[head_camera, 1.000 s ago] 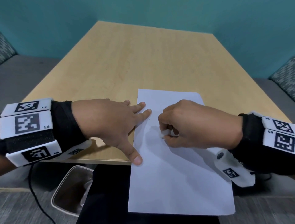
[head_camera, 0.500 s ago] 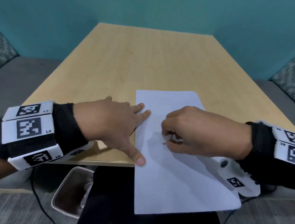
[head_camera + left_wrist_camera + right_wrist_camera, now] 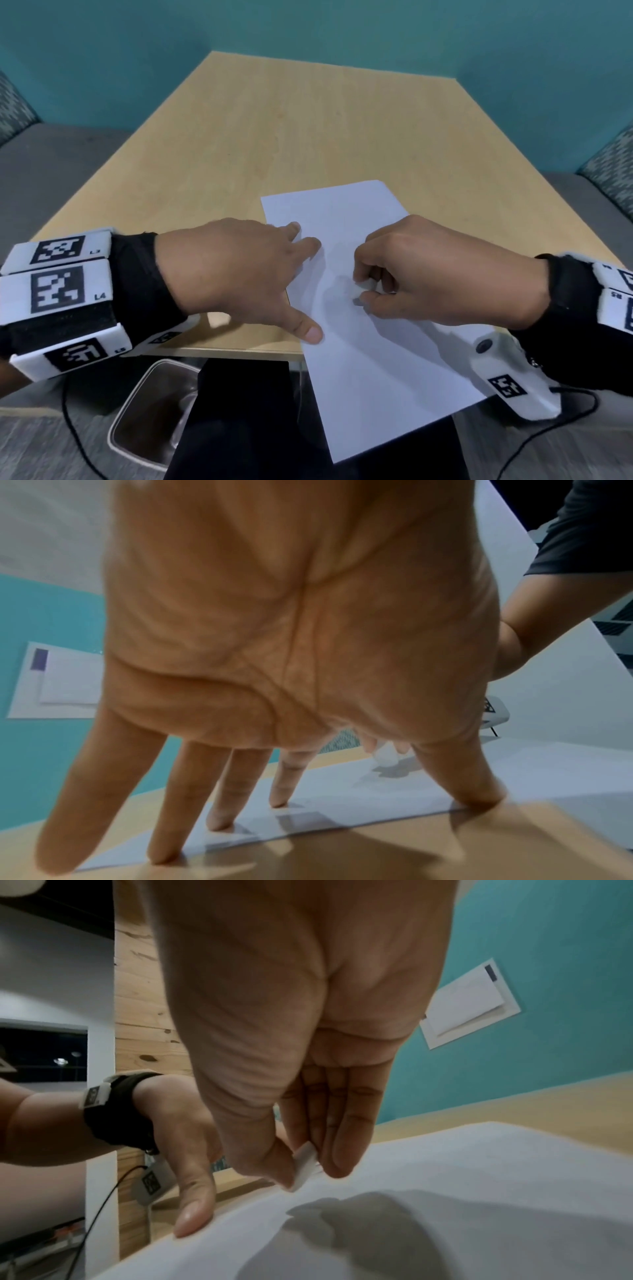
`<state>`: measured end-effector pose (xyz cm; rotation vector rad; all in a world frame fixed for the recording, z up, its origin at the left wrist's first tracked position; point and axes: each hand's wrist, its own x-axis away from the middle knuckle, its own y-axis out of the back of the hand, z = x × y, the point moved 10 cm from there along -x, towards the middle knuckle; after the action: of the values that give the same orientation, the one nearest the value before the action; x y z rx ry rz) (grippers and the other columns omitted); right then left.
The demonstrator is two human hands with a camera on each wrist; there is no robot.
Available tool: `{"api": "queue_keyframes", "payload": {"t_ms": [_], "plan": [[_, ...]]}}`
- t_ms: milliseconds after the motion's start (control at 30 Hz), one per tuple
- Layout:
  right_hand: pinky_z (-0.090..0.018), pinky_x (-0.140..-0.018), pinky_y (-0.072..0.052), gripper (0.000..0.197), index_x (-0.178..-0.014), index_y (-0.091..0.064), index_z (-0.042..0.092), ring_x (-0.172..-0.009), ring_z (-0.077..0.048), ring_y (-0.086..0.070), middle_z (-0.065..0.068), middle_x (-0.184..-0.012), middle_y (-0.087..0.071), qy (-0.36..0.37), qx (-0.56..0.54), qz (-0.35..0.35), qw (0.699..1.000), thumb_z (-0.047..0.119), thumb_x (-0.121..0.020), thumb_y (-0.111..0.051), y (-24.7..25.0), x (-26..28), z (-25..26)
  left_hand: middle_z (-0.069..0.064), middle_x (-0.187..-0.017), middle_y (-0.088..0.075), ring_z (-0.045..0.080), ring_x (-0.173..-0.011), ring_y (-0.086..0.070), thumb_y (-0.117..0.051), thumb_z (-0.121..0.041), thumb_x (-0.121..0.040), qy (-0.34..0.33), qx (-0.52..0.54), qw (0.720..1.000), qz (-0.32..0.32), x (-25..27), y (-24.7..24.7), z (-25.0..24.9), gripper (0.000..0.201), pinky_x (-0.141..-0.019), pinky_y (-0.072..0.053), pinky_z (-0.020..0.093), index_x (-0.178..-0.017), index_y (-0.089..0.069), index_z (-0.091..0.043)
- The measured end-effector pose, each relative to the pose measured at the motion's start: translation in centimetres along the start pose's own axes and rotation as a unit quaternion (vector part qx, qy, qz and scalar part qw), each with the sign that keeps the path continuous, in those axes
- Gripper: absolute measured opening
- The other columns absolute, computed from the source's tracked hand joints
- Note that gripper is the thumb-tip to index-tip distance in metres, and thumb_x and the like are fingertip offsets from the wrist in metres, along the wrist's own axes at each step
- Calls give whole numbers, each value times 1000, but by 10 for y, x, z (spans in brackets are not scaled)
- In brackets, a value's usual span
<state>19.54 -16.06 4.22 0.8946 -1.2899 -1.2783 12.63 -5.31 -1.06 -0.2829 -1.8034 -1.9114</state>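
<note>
A white sheet of paper lies on the wooden table, its near end hanging over the front edge. My left hand is spread flat, fingertips and thumb pressing on the sheet's left edge. My right hand is curled above the middle of the sheet and pinches a small white eraser between thumb and fingers, its tip on the paper. In the head view only a sliver of the eraser shows.
A clear plastic bin stands on the floor below the table's front left edge, with a black cable beside it. Grey bench seats flank the table; a teal wall is behind. The far half of the table shows bare wood.
The sheet has turned, its far end swinging right and its near end sliding right. The right hand with the eraser has shifted slightly right. The left hand stays pressed on the edge.
</note>
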Motion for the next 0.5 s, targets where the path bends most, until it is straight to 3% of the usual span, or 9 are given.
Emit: {"api": "queue_keyframes", "payload": {"t_ms": [67, 133, 267, 400, 500], "plan": [[-34, -72, -56, 17, -95, -67, 27, -79, -6, -59, 13, -83, -63, 12, -9, 4, 1000, 44, -93, -67, -2, -5, 8, -2, -173, -15, 25, -142, -49, -36, -108, -63, 5, -11, 1000, -2, 0, -1, 1, 133, -105, -51, 45, -166, 0, -34], [-36, -72, -56, 15, -93, -67, 27, -77, -6, -59, 12, -83, -63, 15, -3, 8, 1000, 42, -93, -67, -4, -9, 10, -1, -176, -5, 25, -148, -43, -30, -110, -61, 1, -17, 1000, -12, -1, 0, 1, 137, -111, -47, 45, -167, 8, -33], [-37, -71, -55, 16, -93, -66, 25, -76, -11, -59, 10, -83, -63, 10, 19, 0, 1000, 41, -93, -63, -7, -11, 13, -1, -177, -6, 21, -154, -35, -24, -113, -56, -10, -31, 999, -28, -4, 1, 1, 140, -115, -42, 46, -167, 9, -34], [-33, -70, -50, 18, -94, -64, 22, -77, -16, -56, 8, -86, -61, 45, 49, 22, 998, 39, -96, -58, -14, -7, 31, -5, -177, 0, 24, -148, -44, -34, -112, -55, 11, -13, 1000, -10, -2, 1, 2, 139, -107, -51, 45, -166, 9, -39], [-38, -72, -54, 14, -90, -63, 25, -79, -17, -57, 9, -87, -60, 16, 57, 16, 998, 38, -94, -58, -5, -10, 20, -5, -177, 0, 23, -148, -44, -38, -110, -57, 15, -1, 1000, -12, 0, 2, 2, 139, -105, -52, 44, -167, 7, -39]]}}
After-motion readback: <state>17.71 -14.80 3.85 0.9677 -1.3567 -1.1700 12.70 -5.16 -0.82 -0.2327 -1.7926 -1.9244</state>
